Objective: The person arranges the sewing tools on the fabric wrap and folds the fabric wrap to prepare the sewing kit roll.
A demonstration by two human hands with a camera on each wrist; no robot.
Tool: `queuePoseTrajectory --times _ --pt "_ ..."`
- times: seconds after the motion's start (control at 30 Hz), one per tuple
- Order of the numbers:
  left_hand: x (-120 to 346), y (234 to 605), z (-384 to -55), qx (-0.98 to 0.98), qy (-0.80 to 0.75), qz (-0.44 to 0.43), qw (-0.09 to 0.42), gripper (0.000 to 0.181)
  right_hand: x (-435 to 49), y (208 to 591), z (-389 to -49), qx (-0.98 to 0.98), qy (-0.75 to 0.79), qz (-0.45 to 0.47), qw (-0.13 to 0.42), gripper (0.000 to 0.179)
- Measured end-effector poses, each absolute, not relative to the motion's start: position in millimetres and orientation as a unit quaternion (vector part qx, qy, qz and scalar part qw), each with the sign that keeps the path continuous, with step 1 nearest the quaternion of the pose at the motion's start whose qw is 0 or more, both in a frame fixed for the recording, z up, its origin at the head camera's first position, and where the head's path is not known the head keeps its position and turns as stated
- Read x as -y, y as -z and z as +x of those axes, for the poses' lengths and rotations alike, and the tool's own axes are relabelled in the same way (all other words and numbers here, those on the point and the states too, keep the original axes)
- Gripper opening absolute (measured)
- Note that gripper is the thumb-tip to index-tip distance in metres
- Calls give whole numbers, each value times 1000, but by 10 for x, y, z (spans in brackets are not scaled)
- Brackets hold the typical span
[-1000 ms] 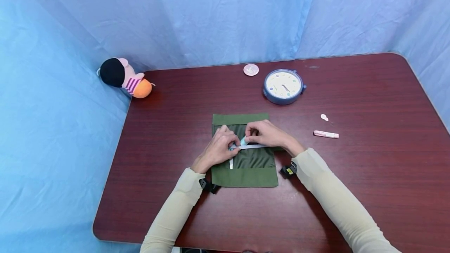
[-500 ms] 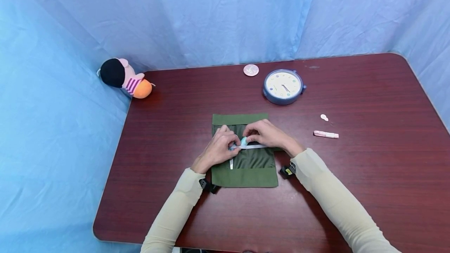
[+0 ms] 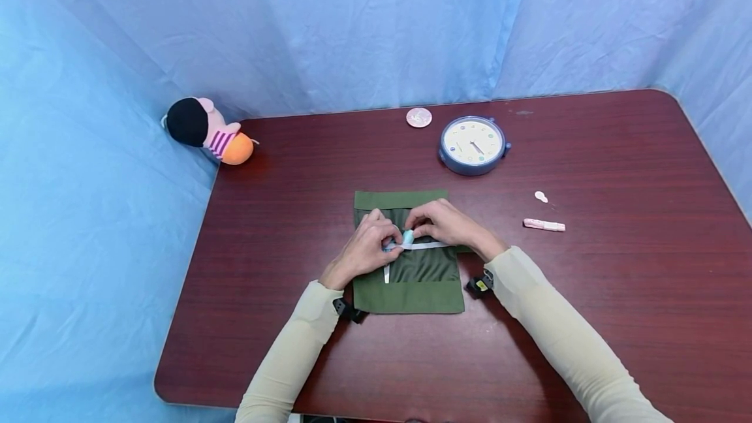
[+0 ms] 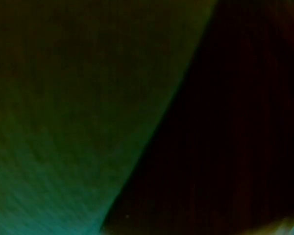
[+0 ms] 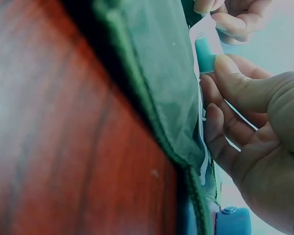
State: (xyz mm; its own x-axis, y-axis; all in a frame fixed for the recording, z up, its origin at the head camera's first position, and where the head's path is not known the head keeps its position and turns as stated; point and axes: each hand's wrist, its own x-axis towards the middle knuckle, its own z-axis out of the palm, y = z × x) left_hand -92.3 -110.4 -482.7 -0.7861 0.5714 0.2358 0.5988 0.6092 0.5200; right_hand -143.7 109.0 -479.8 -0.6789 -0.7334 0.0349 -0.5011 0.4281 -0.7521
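Observation:
A green fabric organizer (image 3: 408,297) lies flat on the table, with a white elastic band (image 3: 427,246) across its middle. My left hand (image 3: 367,245) pinches the band at its left part with thumb and forefinger. Right beside it, my right hand (image 3: 444,222) holds a small teal cylinder (image 3: 408,236) between thumb and fingers. In the right wrist view the whitish band wraps over part of the teal cylinder (image 5: 206,55), whose exact kind I cannot tell. Dark, blurred green fabric (image 4: 78,117) fills much of the left wrist view; no hand is clearly seen there.
Behind the fabric stand a blue-rimmed clock (image 3: 472,145) and a pink round disc (image 3: 419,117). To the right lie a pink-and-white stick (image 3: 544,225) and a small white piece (image 3: 541,196). A plush toy (image 3: 205,130) sits at the back-left corner of the table (image 3: 264,247).
The teal cylinder has turned from tilted to more upright and sits a little lower at the band. My right fingers have shifted slightly left; my left hand has kept its place.

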Motion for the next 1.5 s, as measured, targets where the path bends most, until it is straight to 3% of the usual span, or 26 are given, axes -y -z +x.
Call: queuePoseTrajectory --times 0.37,0.8,1.03,1.5 --pt "1129 4800 -922 906 283 -313 17 17 -1064 4788 -1421 -845 371 -353 154 19" --pt "1159 4776 -923 920 256 -297 -4 29 -1028 4807 -1446 -854 363 -339 158 11" --pt "1153 4771 -911 917 230 -326 20 19 -1019 4796 -1445 -853 365 -332 170 9" --pt "1086 4764 -908 920 146 -358 73 22 -1019 4763 -1429 -847 392 -300 199 9"
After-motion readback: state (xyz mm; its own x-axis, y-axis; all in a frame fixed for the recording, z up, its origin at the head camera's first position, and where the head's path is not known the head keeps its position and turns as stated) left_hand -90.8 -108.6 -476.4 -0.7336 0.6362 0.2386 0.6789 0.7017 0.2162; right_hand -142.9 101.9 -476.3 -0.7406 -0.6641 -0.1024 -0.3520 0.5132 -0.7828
